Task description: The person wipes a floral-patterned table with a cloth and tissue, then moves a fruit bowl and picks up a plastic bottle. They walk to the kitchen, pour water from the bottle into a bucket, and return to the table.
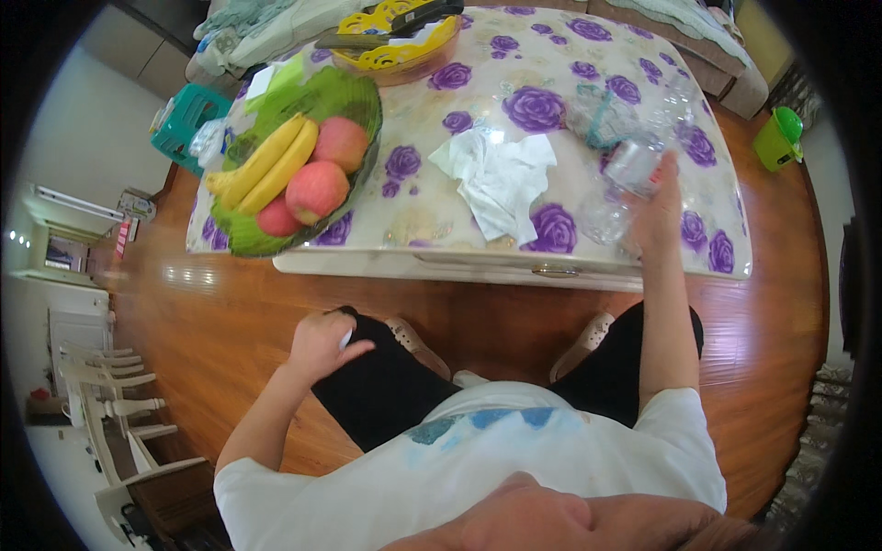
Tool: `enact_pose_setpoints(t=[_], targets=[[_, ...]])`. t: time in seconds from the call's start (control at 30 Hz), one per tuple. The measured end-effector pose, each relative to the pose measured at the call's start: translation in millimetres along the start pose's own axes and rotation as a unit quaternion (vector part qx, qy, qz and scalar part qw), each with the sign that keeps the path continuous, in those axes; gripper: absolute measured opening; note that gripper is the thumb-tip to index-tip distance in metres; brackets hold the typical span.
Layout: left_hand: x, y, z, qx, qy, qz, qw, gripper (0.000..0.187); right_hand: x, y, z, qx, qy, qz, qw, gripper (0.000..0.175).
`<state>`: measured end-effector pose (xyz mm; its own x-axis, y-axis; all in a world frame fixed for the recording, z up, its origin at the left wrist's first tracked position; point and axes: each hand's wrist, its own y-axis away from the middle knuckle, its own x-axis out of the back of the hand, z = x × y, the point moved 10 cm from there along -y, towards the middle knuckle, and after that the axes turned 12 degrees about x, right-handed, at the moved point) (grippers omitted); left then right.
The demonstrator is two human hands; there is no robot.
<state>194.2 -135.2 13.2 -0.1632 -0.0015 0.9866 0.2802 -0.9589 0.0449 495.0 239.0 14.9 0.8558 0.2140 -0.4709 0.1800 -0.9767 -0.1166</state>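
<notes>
My right hand (654, 206) is on a clear plastic bottle (634, 165) with a label, at the right side of the table; the picture is blurred there. Other clear plastic bottles (605, 219) lie close beside it. Just behind them is a crumpled grey-green bundle (599, 117) with a teal strip. Crumpled white tissues (503, 182) lie left of the bottles, near the middle of the table. My left hand (324, 348) rests by my left knee, below the table edge, with a small white thing (346, 338) showing between its thumb and fingers; what it is cannot be told.
The flowered tabletop (420, 227) carries a green leaf-shaped dish (365, 117) with bananas (269, 165) and apples (317, 191) at left. Behind stands a yellow basket (441, 48) with dark objects. A teal plastic stool (182, 131) stands left, a green bin (778, 138) right. A drawer handle (555, 271) faces me.
</notes>
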Motion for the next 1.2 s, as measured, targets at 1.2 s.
enact_pose_setpoints(t=[1.2], targets=[[-61.5, -4.4, 0.3, 0.002, 0.268, -0.311, 0.912, 0.015, -19.1, 59.5, -45.8, 0.100, 0.393, 0.069, 0.912, 0.072]])
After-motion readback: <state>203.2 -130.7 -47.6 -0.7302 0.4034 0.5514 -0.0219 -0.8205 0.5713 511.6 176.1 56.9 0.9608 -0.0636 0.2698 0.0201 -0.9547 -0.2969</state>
